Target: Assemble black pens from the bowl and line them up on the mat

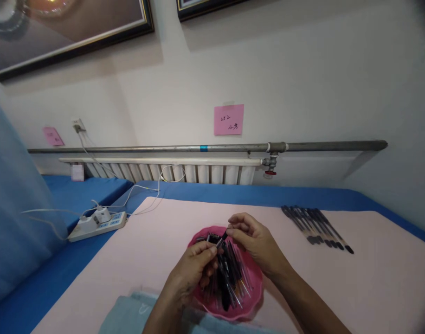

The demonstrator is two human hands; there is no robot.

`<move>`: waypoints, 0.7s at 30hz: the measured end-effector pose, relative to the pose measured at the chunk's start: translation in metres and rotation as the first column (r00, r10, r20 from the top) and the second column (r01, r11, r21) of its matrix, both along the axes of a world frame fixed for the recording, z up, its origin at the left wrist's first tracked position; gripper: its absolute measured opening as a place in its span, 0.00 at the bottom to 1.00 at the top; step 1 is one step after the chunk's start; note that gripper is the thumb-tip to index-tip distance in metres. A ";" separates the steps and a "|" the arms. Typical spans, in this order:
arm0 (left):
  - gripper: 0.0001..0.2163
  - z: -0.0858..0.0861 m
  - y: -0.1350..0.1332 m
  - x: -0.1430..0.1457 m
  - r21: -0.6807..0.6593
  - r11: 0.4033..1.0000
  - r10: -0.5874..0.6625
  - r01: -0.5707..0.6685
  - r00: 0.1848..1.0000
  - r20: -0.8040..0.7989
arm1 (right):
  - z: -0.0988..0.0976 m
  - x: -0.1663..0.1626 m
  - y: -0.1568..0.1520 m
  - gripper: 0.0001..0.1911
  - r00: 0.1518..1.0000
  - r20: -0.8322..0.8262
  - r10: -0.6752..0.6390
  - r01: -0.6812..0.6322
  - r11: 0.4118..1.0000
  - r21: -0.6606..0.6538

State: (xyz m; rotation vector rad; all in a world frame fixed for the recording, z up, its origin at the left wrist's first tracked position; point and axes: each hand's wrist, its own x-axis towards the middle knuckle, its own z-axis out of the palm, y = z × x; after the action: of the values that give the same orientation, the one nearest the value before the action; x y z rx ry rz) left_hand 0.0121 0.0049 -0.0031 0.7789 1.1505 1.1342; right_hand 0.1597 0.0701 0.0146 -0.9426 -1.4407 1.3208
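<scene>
My left hand (197, 264) is closed in a pinch around the lower end of a slim pen (221, 239) with a dark upper part. At that upper end, the fingertips of my right hand (251, 237) pinch the dark piece. Both hands are above a pink scalloped bowl (256, 304), my left wrist passing over its left rim. Inside it lie many loose pen parts (229, 271), some black, some clear and thin, a few with orange bits. My fingers partly cover the bowl's contents, and fine details of the held pen are too small to make out.
A row of several dark pen-like sticks (317, 227) lies on the pink sheet (157, 232) to the right. A power strip (99, 226) with plugs and white cables is at the left. Light-blue cloth (129, 311) lies in front; a radiator (198, 172) stands behind.
</scene>
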 end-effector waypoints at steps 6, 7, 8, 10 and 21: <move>0.15 -0.001 -0.001 0.002 0.011 1.000 0.016 -0.017 0.999 0.052 | -0.013 -0.012 -0.006 0.10 0.977 -0.125 0.173 -0.193 0.965 -0.179; 0.15 -0.002 0.000 0.002 0.016 1.000 0.018 -0.019 0.998 0.059 | -0.015 -0.014 -0.006 0.10 0.974 -0.126 0.187 -0.209 0.961 -0.183; 0.15 -0.002 0.000 0.002 0.020 1.000 0.022 -0.024 0.998 0.065 | -0.016 -0.015 -0.007 0.11 0.974 -0.126 0.189 -0.211 0.959 -0.191; 0.15 -0.003 0.001 0.003 0.016 0.999 0.037 -0.038 0.996 0.076 | -0.018 -0.017 -0.007 0.12 0.977 -0.127 0.173 -0.197 0.956 -0.216; 0.15 0.007 -0.001 -0.001 -0.012 0.995 0.097 -0.097 0.967 0.235 | -0.012 -0.017 -0.009 0.13 0.989 -0.105 0.100 -0.120 0.971 -0.207</move>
State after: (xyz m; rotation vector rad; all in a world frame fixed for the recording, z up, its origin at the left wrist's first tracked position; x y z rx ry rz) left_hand 0.0113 0.0040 0.0038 0.5749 0.9974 1.2719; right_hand 0.1425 0.0616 0.0030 -0.9352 -1.3140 1.6052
